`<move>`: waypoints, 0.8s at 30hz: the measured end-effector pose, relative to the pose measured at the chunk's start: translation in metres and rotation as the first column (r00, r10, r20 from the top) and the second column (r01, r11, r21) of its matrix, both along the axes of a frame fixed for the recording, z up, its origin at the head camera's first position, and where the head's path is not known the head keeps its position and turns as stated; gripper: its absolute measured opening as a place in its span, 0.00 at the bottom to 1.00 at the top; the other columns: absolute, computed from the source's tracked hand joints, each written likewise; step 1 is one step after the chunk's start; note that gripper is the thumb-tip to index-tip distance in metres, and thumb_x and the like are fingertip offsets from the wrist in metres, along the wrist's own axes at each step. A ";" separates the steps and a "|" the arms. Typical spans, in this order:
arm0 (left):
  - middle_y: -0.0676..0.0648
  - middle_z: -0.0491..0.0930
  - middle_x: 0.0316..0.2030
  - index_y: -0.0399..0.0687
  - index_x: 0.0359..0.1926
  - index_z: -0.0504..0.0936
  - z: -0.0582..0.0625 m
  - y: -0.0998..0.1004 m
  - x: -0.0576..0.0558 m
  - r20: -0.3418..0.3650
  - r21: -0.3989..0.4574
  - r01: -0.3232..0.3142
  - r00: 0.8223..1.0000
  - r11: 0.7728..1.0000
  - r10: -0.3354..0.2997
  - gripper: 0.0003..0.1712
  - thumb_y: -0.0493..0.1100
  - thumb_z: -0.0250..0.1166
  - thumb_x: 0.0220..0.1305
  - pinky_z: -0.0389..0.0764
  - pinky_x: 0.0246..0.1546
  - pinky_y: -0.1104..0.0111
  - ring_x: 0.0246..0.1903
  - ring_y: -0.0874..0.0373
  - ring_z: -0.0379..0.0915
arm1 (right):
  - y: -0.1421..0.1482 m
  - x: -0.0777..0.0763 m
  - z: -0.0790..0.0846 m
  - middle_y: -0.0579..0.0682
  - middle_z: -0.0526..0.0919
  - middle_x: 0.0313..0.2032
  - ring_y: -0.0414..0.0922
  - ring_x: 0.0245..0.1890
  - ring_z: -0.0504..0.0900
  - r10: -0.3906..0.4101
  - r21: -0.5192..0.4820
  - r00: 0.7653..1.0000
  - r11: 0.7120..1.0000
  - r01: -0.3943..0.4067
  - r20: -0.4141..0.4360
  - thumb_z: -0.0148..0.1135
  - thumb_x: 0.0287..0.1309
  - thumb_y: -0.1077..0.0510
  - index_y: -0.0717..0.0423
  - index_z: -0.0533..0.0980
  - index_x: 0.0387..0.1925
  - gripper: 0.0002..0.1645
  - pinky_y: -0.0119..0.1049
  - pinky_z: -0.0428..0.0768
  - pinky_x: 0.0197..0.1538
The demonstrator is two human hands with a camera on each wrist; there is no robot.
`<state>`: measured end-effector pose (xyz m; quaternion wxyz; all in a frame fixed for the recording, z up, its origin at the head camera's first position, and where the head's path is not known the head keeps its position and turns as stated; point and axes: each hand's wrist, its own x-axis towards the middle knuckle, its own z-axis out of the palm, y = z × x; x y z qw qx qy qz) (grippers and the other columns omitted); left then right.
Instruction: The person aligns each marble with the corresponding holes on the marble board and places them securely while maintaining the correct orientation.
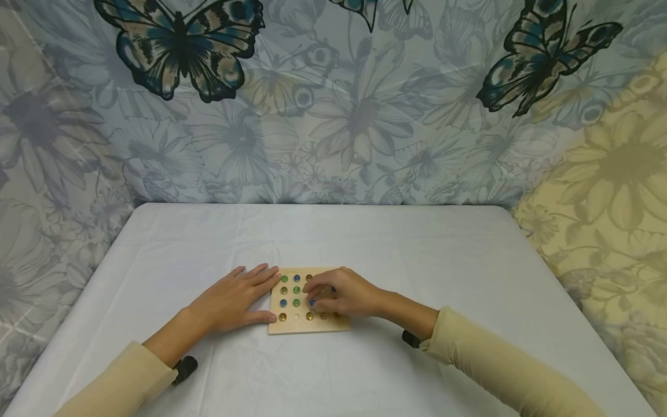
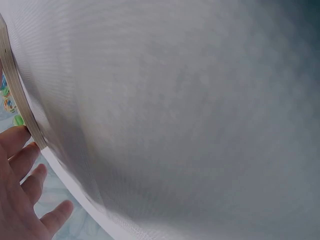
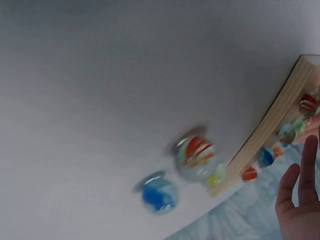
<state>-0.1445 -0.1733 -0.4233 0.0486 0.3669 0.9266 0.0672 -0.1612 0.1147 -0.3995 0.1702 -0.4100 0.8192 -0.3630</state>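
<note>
A pale wooden board [image 1: 290, 328] lies on the white table, with rows of coloured glass marbles [image 1: 296, 290] seated in its hollows. My left hand [image 1: 231, 300] rests at the board's left side, fingers spread, with fingertips and thumb touching the edge. Over the board's right half, my right hand [image 1: 350, 292] bends its thumb and fingers around a blue marble [image 1: 311, 302] in the third row. The right hand covers several marbles there. In the right wrist view, its two visible fingers [image 3: 308, 165] stretch out beside the board.
Loose on the cloth beside the board lie a blue-and-white marble [image 3: 160, 194] and a red-streaked marble [image 3: 196, 156]. A yellowish marble [image 3: 216, 176] sits close to the board's edge. Behind the white table [image 1: 323, 231] hangs a flower-and-butterfly backdrop [image 1: 333, 133].
</note>
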 end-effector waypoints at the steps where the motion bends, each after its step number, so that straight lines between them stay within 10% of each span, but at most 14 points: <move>1: 0.46 0.59 0.75 0.47 0.76 0.62 0.000 0.000 0.000 -0.002 0.001 0.001 1.000 1.000 -0.001 0.50 0.76 0.49 0.66 0.60 0.67 0.41 0.73 0.45 0.54 | -0.003 0.001 0.000 0.48 0.88 0.43 0.33 0.45 0.84 0.008 0.007 1.000 1.000 -0.008 -0.006 0.69 0.60 0.64 0.61 0.81 0.52 0.18 0.31 0.81 0.50; 24: 0.45 0.59 0.74 0.45 0.75 0.62 0.002 -0.002 0.001 -0.009 0.018 0.016 1.000 1.000 -0.016 0.48 0.73 0.52 0.67 0.60 0.67 0.41 0.73 0.45 0.55 | -0.029 0.011 -0.008 0.37 0.86 0.43 0.27 0.47 0.80 0.080 0.136 0.990 0.989 -0.064 -0.117 0.69 0.61 0.61 0.54 0.82 0.52 0.16 0.26 0.74 0.57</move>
